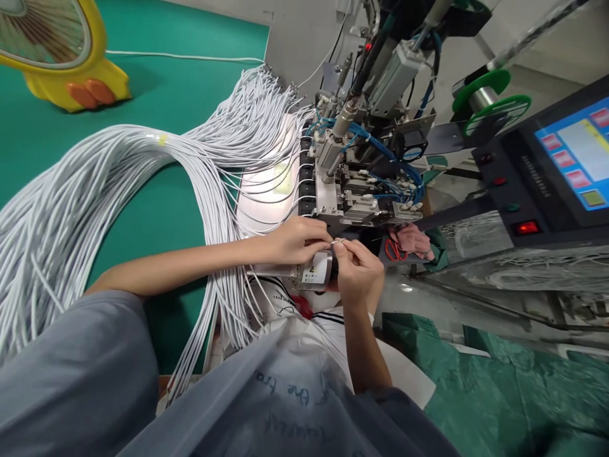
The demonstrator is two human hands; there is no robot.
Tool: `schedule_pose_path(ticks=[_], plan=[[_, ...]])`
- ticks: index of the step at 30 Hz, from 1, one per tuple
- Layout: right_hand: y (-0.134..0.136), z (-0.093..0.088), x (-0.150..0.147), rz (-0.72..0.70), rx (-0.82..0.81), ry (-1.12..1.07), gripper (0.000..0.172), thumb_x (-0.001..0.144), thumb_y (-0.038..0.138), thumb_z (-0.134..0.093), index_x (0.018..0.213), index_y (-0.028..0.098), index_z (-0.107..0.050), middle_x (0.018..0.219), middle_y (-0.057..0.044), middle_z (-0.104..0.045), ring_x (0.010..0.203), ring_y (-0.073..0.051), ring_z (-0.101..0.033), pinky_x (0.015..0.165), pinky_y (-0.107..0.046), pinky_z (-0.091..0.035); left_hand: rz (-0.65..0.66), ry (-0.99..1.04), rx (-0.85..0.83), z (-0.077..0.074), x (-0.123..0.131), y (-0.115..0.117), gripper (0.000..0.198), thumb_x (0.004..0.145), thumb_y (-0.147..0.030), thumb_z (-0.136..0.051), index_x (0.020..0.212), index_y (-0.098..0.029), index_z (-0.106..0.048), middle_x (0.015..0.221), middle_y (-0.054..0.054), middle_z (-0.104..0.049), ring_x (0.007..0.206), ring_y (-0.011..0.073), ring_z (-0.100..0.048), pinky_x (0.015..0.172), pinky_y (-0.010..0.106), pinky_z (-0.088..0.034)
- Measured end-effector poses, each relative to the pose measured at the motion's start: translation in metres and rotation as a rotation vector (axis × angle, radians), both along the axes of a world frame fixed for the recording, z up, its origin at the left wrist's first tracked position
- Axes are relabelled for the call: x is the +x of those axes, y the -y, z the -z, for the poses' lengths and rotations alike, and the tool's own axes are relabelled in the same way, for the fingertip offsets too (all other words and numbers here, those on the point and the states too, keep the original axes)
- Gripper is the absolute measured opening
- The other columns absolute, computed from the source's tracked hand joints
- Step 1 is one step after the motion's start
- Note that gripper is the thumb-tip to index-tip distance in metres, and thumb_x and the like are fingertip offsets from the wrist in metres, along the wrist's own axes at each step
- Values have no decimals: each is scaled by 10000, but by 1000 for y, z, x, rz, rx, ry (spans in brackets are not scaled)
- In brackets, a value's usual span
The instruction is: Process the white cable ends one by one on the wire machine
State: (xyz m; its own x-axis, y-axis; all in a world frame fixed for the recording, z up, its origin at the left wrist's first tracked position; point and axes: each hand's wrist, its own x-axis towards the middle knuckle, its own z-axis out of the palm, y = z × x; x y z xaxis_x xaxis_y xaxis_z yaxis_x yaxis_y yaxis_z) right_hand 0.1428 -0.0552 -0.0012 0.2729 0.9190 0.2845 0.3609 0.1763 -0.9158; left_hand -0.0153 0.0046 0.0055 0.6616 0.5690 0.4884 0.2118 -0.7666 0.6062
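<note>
My left hand (297, 240) and my right hand (358, 270) meet in front of a small metal machine (361, 190) with blue tubing. Both pinch the end of a thin white wire (339, 242) between fingertips, right below the machine's jaw. A thick bundle of white wires (118, 184) sweeps from the left across the green mat (162, 209) and fans out beside my left forearm. Under my hands sits a short metal cylinder with a yellow-marked label (318, 271).
A yellow duck-shaped fan (61, 57) stands at the far left on the mat. A control box with a touchscreen (578, 155) and a red lit switch (527, 227) is at the right. A green wire spool (490, 95) sits behind. Red-handled scissors (394, 251) lie on a pink cloth.
</note>
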Motion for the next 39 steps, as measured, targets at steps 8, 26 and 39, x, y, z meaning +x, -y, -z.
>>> schedule_pose_path(ticks=[8, 26, 39], plan=[[-3, -1, 2, -4, 23, 141, 186, 775, 284, -605, 629, 180, -655, 487, 43, -369, 482, -104, -358, 507, -270, -340, -102, -109, 124, 1, 1, -3, 212, 862, -180, -480, 803, -142, -680, 697, 52, -624, 682, 146, -539, 629, 257, -428], [-40, 77, 26, -170, -368, -319, 248, 719, 409, -631, 739, 162, -619, 634, 2, -584, 570, -115, -519, 519, -228, -391, -81, -636, 86, 29, 3, -14, 301, 929, -165, -356, 923, -86, -646, 865, 94, -562, 570, 95, -532, 548, 230, -423], [-45, 77, 24, -265, -420, -383, 220, 759, 389, -600, 704, 182, -551, 563, 42, -497, 501, -88, -444, 472, -220, -337, -33, -734, 176, 24, 4, -12, 301, 875, -105, -458, 1152, -92, -575, 990, 138, -563, 717, 173, -619, 605, 280, -483]])
